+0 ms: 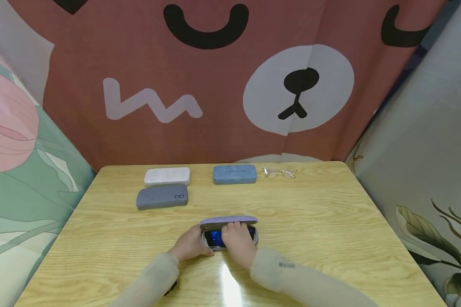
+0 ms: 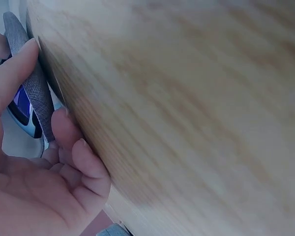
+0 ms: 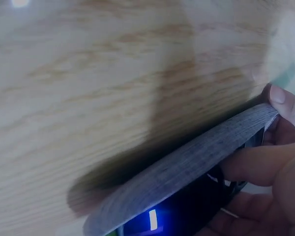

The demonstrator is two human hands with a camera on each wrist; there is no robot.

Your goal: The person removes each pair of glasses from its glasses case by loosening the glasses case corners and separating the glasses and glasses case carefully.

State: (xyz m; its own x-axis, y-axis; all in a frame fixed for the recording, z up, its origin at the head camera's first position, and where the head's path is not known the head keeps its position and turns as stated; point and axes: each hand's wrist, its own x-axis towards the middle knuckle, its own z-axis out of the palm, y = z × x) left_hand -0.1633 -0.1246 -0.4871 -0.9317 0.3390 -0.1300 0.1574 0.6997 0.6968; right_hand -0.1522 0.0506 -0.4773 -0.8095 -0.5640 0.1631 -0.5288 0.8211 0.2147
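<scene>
A glasses case (image 1: 229,220) with a purple lid stands open near the front middle of the table. Dark sunglasses (image 1: 215,238) with blue-shining lenses lie inside it. My left hand (image 1: 190,244) grips the case's left end, thumb along the front wall, as the left wrist view shows against the grey fabric side (image 2: 39,93). From above, my right hand (image 1: 239,244) reaches into the case and holds the sunglasses with curled fingers. In the right wrist view its thumb and fingers lie at the dark frame (image 3: 187,214), behind the grey case wall (image 3: 182,169); some fingertips are hidden.
At the back left, a white glasses case (image 1: 167,176) stands behind a grey-blue case (image 1: 162,197) with a glasses mark. A blue case (image 1: 234,174) sits at the back middle, beside clear thin-framed glasses (image 1: 279,172). Printed curtains (image 1: 223,140) hang behind the table.
</scene>
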